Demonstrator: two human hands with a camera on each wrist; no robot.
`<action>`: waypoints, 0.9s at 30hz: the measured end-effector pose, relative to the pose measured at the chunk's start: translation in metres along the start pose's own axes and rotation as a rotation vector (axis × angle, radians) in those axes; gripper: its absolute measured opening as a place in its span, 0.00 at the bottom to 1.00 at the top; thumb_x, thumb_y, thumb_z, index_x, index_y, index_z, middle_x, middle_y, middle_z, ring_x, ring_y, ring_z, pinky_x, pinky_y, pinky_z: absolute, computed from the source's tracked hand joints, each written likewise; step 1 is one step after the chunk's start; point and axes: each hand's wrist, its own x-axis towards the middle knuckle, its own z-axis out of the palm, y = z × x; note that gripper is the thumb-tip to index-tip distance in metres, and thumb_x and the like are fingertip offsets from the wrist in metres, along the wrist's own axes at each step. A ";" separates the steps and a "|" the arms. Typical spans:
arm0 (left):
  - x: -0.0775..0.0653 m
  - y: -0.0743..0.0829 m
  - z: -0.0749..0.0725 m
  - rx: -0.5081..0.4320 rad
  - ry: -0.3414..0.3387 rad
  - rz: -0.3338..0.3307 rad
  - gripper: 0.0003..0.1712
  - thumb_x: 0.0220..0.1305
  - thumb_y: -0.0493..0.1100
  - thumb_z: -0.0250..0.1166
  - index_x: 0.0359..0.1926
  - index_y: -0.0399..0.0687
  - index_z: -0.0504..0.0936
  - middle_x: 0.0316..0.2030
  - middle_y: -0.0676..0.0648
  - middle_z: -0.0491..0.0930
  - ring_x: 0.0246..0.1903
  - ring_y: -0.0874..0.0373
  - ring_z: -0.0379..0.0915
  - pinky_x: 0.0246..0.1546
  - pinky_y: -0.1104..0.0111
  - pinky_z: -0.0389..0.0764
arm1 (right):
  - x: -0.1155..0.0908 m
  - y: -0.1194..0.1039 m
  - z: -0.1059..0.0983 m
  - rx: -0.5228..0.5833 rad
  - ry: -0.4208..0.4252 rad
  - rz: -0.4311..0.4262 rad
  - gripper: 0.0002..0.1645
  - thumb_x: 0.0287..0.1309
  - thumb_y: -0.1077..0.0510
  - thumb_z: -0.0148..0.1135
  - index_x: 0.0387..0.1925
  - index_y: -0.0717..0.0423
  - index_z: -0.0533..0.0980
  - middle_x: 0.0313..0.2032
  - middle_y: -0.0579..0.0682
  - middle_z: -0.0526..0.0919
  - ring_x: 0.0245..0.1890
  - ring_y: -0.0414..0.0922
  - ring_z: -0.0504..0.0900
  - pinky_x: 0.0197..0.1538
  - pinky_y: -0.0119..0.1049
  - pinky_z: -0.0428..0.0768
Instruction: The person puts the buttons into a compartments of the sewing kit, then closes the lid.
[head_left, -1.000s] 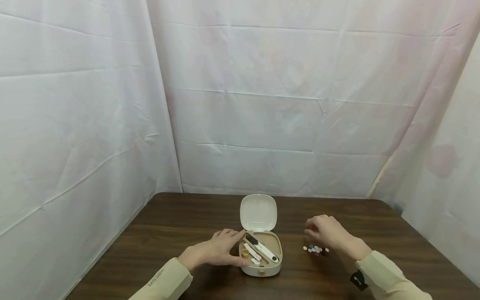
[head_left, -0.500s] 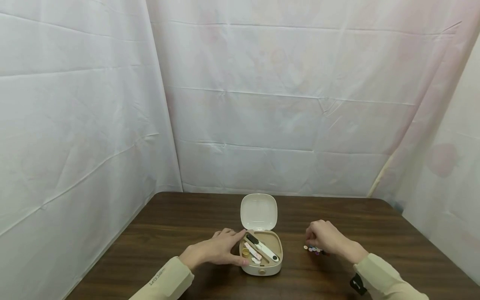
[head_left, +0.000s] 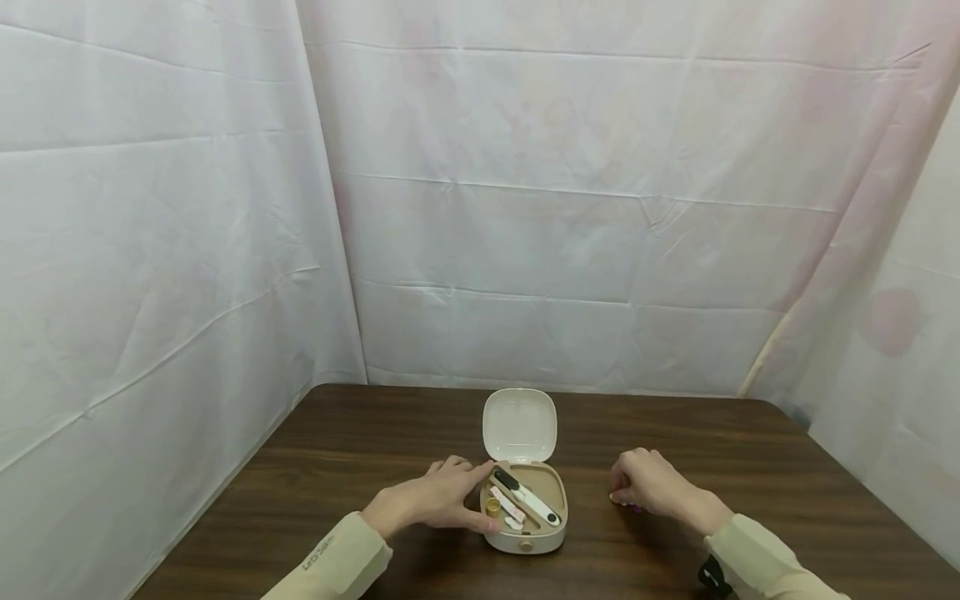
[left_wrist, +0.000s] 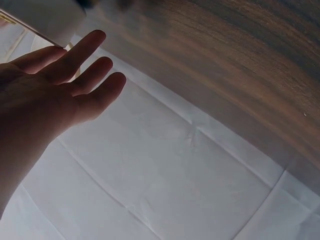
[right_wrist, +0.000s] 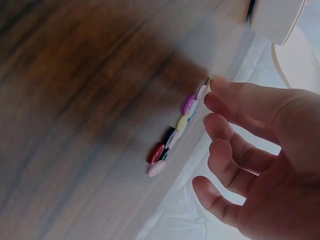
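Note:
A white sewing box (head_left: 525, 543) stands on the table with its lid (head_left: 520, 425) raised. Inside its beige tray lie a black-and-white tool (head_left: 534, 504), a pink-patterned strip (head_left: 507, 505), a gold ring-like piece (head_left: 492, 506) and a small white piece (head_left: 513, 523). My left hand (head_left: 442, 498) rests against the box's left side, thumb and fingers spread. My right hand (head_left: 652, 485) is low over the loose buttons, thumb and index finger pinching at a cream button (right_wrist: 208, 80). A purple button (right_wrist: 188, 104), a red button (right_wrist: 156, 154) and several others lie beside the fingertips.
The dark wooden table (head_left: 390, 417) is walled by white cloth (head_left: 480, 250) at the back and sides. A black item (head_left: 714, 575) shows under the right sleeve (head_left: 757, 554).
My right hand has come down and toward me over the buttons, its fingertips closing in on the cream one and covering most of the pile. The left hand and box stay put.

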 end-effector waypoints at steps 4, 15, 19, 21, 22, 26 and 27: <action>0.001 -0.001 0.001 -0.006 -0.004 -0.007 0.55 0.54 0.75 0.60 0.74 0.51 0.55 0.68 0.42 0.65 0.69 0.45 0.57 0.68 0.45 0.59 | -0.001 0.000 0.002 0.010 -0.012 0.030 0.15 0.48 0.60 0.73 0.13 0.46 0.77 0.10 0.37 0.75 0.11 0.28 0.67 0.19 0.26 0.67; 0.000 -0.005 0.002 -0.056 -0.026 -0.034 0.54 0.55 0.75 0.59 0.75 0.57 0.51 0.70 0.40 0.62 0.71 0.44 0.55 0.68 0.45 0.59 | 0.001 -0.003 -0.003 0.020 -0.027 0.025 0.11 0.47 0.63 0.72 0.18 0.47 0.80 0.13 0.38 0.78 0.11 0.27 0.69 0.23 0.27 0.69; 0.002 -0.006 0.004 -0.058 -0.033 -0.043 0.55 0.55 0.75 0.59 0.75 0.57 0.51 0.70 0.39 0.63 0.70 0.44 0.55 0.68 0.45 0.59 | 0.001 -0.001 -0.002 0.038 -0.044 0.033 0.10 0.47 0.63 0.72 0.19 0.48 0.80 0.13 0.38 0.78 0.10 0.27 0.69 0.24 0.28 0.70; 0.002 -0.006 0.004 -0.060 -0.036 -0.043 0.55 0.54 0.75 0.59 0.75 0.56 0.51 0.69 0.39 0.63 0.70 0.43 0.55 0.68 0.44 0.59 | 0.001 -0.001 -0.001 0.040 -0.044 0.035 0.11 0.48 0.63 0.72 0.18 0.47 0.79 0.13 0.38 0.77 0.10 0.27 0.69 0.23 0.28 0.69; 0.002 -0.006 0.004 -0.062 -0.038 -0.045 0.55 0.54 0.75 0.60 0.75 0.56 0.50 0.69 0.38 0.62 0.70 0.43 0.55 0.67 0.44 0.59 | 0.001 -0.001 -0.001 0.040 -0.043 0.036 0.11 0.48 0.63 0.72 0.18 0.47 0.78 0.13 0.38 0.77 0.10 0.27 0.69 0.23 0.28 0.69; 0.002 -0.007 0.004 -0.064 -0.037 -0.039 0.55 0.54 0.75 0.60 0.75 0.57 0.50 0.69 0.38 0.62 0.71 0.43 0.55 0.68 0.43 0.59 | 0.001 -0.001 -0.001 0.042 -0.032 0.033 0.13 0.47 0.63 0.72 0.18 0.48 0.76 0.13 0.38 0.75 0.11 0.28 0.69 0.23 0.28 0.69; 0.002 -0.007 0.004 -0.067 -0.035 -0.038 0.55 0.54 0.75 0.60 0.75 0.56 0.50 0.70 0.38 0.62 0.71 0.42 0.55 0.68 0.43 0.58 | 0.001 -0.001 -0.001 0.047 -0.030 0.032 0.13 0.47 0.63 0.72 0.18 0.48 0.76 0.13 0.38 0.75 0.11 0.28 0.69 0.23 0.27 0.69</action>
